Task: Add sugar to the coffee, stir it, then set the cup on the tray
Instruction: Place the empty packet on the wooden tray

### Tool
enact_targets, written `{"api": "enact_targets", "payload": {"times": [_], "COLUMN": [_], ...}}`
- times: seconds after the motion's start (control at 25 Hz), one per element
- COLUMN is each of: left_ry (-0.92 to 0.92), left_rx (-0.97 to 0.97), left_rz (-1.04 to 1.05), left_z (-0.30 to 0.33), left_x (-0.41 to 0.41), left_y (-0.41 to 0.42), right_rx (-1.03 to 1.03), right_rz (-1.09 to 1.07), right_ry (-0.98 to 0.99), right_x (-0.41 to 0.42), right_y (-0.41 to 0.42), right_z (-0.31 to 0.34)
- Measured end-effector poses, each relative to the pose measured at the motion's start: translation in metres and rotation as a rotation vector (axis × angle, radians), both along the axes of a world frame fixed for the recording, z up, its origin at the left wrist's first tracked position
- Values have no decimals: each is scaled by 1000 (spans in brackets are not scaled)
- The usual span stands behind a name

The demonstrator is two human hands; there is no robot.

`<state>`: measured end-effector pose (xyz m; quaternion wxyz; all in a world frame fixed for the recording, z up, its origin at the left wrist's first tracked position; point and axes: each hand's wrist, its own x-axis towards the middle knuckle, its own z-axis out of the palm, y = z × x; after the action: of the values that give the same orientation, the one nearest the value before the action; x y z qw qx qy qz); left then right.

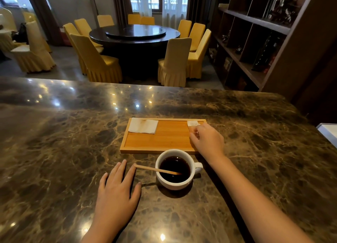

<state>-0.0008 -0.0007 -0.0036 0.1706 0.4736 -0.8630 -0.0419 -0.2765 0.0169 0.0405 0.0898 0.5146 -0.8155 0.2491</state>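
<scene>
A white cup [176,183] of dark coffee stands on the marble counter just in front of the wooden tray [169,140]. A wooden stir stick [155,169] leans in the cup, its free end pointing left. A sugar packet [193,123] lies at the tray's far right corner. My right hand [207,140] rests over that corner with its fingertips on the packet; whether it is gripped is unclear. My left hand [116,189] lies flat and open on the counter left of the cup, fingers near the stick's end.
A folded white napkin [143,126] lies on the tray's far left. The counter's far edge [127,82] drops to a dining room with a round table and yellow chairs. A dark shelf unit [273,42] stands at right; a white object [328,133] sits at the right edge.
</scene>
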Motion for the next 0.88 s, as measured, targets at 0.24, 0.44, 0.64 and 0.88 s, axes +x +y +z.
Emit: {"api": "enact_targets", "payload": {"times": [0.24,0.44,0.64,0.88], "left_ry": [7,22,14,12], "left_rx": [-3,0,7,1], "left_rz": [-16,-16,-18,-18], "left_z": [-1,-1,0,0], "left_x": [1,0,1,0], "left_y": [0,0,1,1], "right_rx": [260,240,232,49], "right_rz": [249,183,155,281], "right_ry": [145,109,61,-135], "right_x": [-25,-28,-26,12], "right_y": [6,1,0,29], "right_z": [0,-1,2,47]}}
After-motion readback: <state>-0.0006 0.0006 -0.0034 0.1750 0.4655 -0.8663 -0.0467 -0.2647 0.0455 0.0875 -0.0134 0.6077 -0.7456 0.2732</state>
